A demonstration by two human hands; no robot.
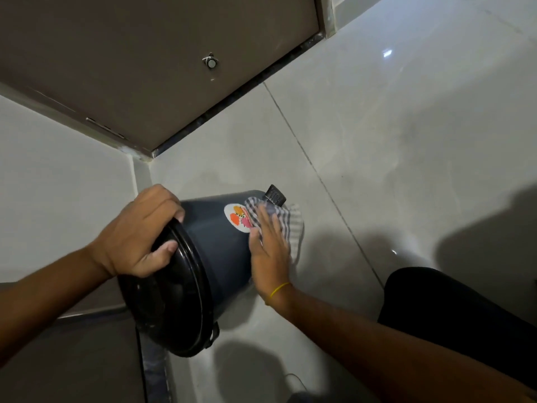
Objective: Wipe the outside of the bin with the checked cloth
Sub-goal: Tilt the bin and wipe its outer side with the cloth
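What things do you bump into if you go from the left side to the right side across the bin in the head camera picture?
Left hand gripping the black lid → dark bin side → round sticker → right hand pressing the checked cloth → pale floor tiles.

The dark grey bin [215,242] is tipped over toward the wall corner, its black lid [174,298] facing the person. The left hand [139,231] grips the lid's rim. The right hand [270,251] lies flat, pressing the checked cloth [283,221] against the bin's side, beside a round sticker [236,216], above the tiled floor [377,141].
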